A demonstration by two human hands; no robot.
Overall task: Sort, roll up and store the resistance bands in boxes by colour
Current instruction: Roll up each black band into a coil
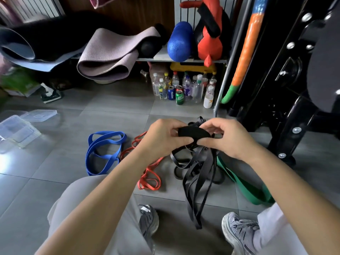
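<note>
Left hand and right hand, fingers curled around a partly wound black rubber resistance-band roll held above the grey tiled floor, its loose strands trailing down between the thin red band and wide green band, the blue looped band farther left.

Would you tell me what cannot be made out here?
Head view:
Black band: its ends hidden by left hand and right hand.
Red band: middle hidden behind left hand.
Green band: end under right forearm.
Boxes: cut off by left edge.
</note>
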